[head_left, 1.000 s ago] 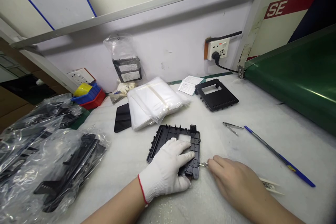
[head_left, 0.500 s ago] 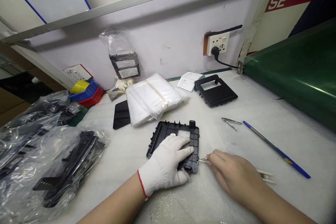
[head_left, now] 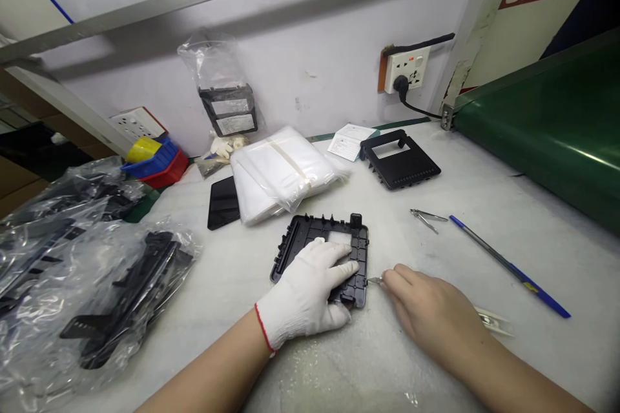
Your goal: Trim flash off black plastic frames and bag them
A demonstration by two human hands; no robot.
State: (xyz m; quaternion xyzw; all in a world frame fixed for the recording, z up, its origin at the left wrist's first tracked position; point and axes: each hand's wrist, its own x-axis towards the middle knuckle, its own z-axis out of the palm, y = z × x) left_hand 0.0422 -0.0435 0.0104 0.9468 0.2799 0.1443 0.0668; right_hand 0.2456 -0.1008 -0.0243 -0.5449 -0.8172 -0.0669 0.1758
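My left hand (head_left: 310, 290), in a white knitted glove with a red cuff, presses down on a black plastic panel (head_left: 359, 261) lying ribbed side up. Its fingers spread over the ribs beside the window, with the thumb at the near edge. To the right, my bare right hand (head_left: 426, 310) pinches a small pointed metal blade (head_left: 374, 280). The blade's tip meets the panel's right edge, and its handle is hidden in the fist. A pale two-pronged object (head_left: 495, 322) shows partly behind the right wrist; whether it is held I cannot tell.
Metal nail clippers (head_left: 429, 219) and a blue pen (head_left: 508, 266) lie right. Behind are a second black panel (head_left: 402, 168), a leaflet (head_left: 349, 142), a stack of plastic bags (head_left: 285, 171) and a dark phone-like slab (head_left: 223, 203). Bagged black parts (head_left: 130, 297) crowd the left.
The view has shifted slightly. The blade tip has changed its angle at the panel's right edge. My left hand stays on the panel.
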